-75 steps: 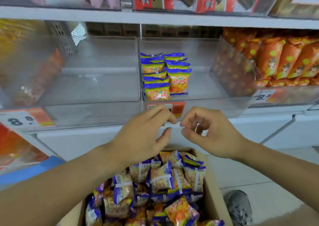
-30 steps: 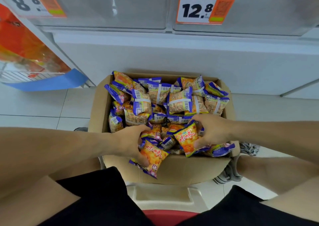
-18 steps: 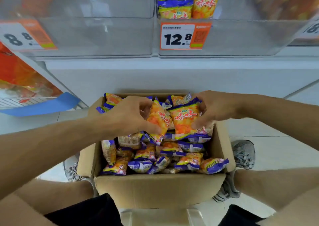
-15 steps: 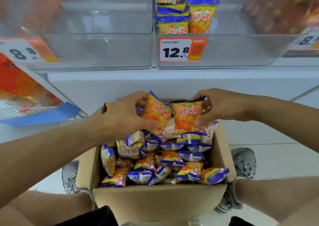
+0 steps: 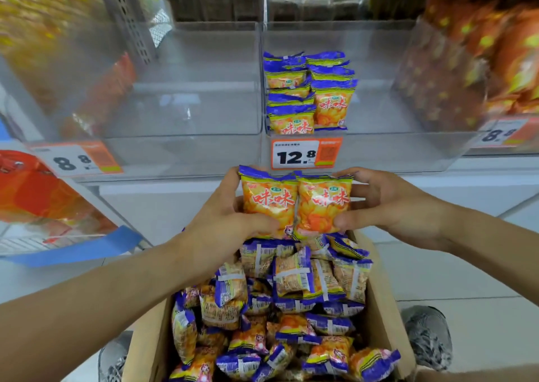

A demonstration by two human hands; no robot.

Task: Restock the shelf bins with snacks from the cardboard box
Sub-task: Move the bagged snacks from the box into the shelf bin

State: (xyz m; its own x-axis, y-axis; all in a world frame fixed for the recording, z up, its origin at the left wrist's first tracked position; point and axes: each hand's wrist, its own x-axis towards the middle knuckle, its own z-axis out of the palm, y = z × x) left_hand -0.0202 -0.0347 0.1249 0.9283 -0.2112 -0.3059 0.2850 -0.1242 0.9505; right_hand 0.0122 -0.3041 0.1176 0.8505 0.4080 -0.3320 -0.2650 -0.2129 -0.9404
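Filling the bottom edge, the cardboard box (image 5: 379, 308) of snack packets (image 5: 294, 279) is cut off, standing on pale floor tiles (image 5: 466, 273) between two grey shoes (image 5: 427, 338). Above it, the left hand (image 5: 221, 221) and right hand (image 5: 388, 203) each grip one orange packet (image 5: 269, 202), fingers curled round the sides, packets touching. Beyond, the clear shelf bin (image 5: 379, 145) holds stacked packets behind a "12.8" price tag (image 5: 304, 154); neighbouring bins are blurred.

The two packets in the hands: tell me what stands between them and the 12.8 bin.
Only the bin's clear front wall with its price tag. The left packet and right packet must clear it; nothing else visible blocks.
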